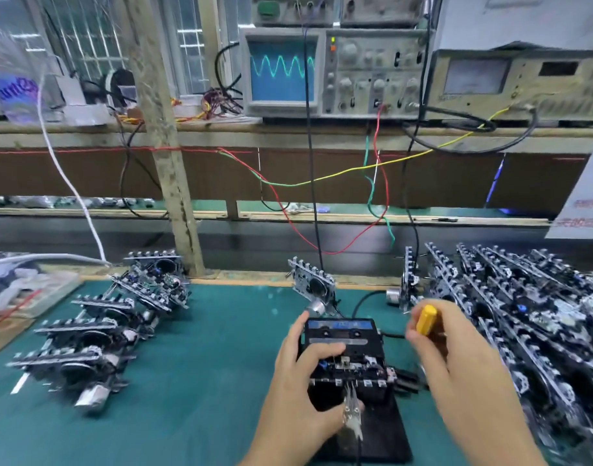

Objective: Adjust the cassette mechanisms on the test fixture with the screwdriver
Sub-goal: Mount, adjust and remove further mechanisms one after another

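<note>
A black test fixture [387, 435] lies on the green mat near the front edge. A cassette mechanism [345, 341] with a dark cassette loaded sits on top of it. My left hand [298, 381] grips this mechanism, thumb across its top and forefinger along its left side. A clear-handled part [352, 413] sticks out at the fixture's front by my left palm; what it is stays unclear. My right hand [456, 351] hovers just right of the fixture and holds a screwdriver [426, 319] by its yellow handle. Its blade is hidden in my hand.
Several cassette mechanisms lie in rows at the left [86, 334], and a large pile [530, 317] crowds the right. One mechanism [313, 285] stands behind the fixture. An oscilloscope [281, 67] on the shelf shows a sine wave. Coloured wires [322, 243] hang down behind.
</note>
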The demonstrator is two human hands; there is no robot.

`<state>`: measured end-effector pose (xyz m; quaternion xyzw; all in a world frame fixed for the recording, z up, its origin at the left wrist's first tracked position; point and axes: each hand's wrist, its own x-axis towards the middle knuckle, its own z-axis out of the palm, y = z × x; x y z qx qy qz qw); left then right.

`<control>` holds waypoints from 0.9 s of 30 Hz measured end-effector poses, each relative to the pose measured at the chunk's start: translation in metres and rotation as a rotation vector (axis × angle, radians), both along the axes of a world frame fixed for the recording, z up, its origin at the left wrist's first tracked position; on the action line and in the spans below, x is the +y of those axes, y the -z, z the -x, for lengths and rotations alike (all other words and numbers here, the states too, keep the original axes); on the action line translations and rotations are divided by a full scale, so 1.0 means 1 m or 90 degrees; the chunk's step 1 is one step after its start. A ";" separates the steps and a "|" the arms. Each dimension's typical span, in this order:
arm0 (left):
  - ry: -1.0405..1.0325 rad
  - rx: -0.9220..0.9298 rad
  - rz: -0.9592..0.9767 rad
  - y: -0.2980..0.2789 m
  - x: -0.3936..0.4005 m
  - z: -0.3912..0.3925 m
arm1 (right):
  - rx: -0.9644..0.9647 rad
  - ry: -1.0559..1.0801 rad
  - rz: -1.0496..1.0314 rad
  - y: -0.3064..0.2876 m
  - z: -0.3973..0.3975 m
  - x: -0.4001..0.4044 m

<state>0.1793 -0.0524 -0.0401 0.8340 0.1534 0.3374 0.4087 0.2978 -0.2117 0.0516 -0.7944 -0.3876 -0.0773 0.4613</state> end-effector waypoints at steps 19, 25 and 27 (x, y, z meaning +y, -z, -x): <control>0.000 0.025 0.006 -0.008 -0.003 0.001 | 0.090 -0.237 -0.137 -0.013 0.008 0.037; 0.000 0.009 0.000 -0.006 -0.002 0.001 | 0.094 -0.237 -0.126 -0.011 0.006 0.038; 0.002 0.010 0.002 -0.006 -0.002 0.001 | 0.096 -0.237 -0.130 -0.011 0.007 0.038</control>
